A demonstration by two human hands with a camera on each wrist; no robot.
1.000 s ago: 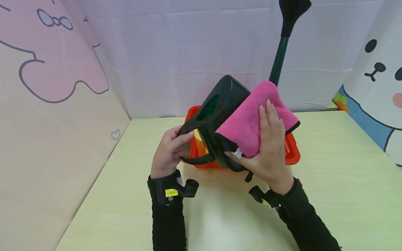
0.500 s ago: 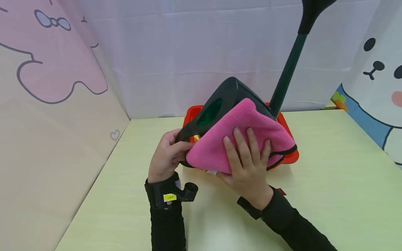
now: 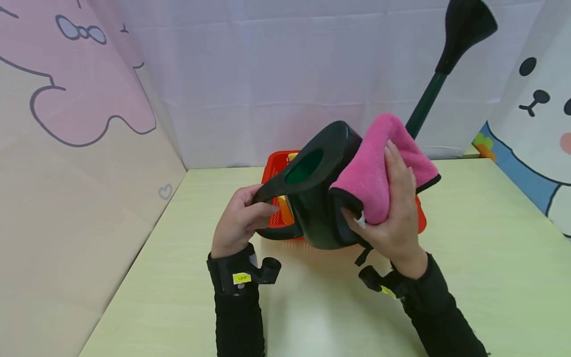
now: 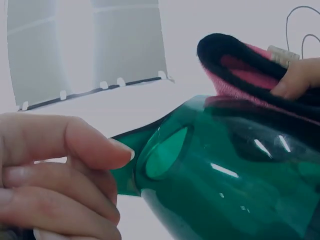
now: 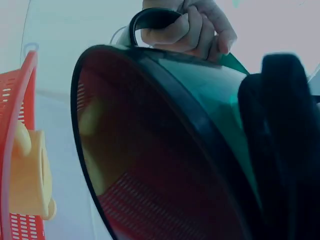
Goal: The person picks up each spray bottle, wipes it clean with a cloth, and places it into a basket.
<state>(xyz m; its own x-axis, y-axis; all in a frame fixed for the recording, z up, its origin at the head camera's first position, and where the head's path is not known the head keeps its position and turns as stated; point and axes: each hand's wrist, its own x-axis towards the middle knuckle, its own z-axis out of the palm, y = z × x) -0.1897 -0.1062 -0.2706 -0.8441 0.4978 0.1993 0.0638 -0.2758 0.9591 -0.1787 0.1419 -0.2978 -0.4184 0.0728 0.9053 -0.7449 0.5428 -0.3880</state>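
My left hand [image 3: 241,220] is curled round the handle [image 3: 269,191] of the dark green watering can [image 3: 318,218], which I hold tilted above the table [image 3: 312,307], on the near side of the red basket [image 3: 277,161]. Its spout [image 3: 426,106] rises up and to the right. My right hand [image 3: 399,218] has the folded pink cloth [image 3: 368,183] gripped between fingers and thumb, its black edging against the can's right side. Yellow pieces [image 5: 30,175] sit in the basket.

I judge that this is the wiping step: one hand steadies, the other rubs the outside. As I see it, the next move calls for a firm left grip and an even sweep of the cloth across the wall, pressing lightly so the can does not twist on its handle.
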